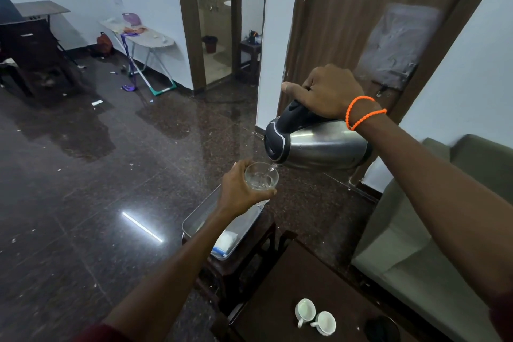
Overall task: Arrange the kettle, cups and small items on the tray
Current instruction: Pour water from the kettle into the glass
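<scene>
My right hand [330, 90] grips the black handle of a steel kettle [324, 144], which is tilted with its spout down to the left. Water runs from the spout into a clear glass [261, 176] that my left hand [240, 189] holds from the left side. Below my left forearm a metal tray [194, 221] rests on a small dark stool [249, 247]; small white packets [226, 243] lie in it. Two white cups [305, 309] [325, 322] stand on a dark wooden table [277, 300] at the lower right.
A round black kettle base [381, 327] sits on the table right of the cups. A grey-green sofa [433, 233] fills the right side. A brown door [358, 22] is behind the kettle. An ironing board [144, 33] and a mop [136, 64] stand by the far wall.
</scene>
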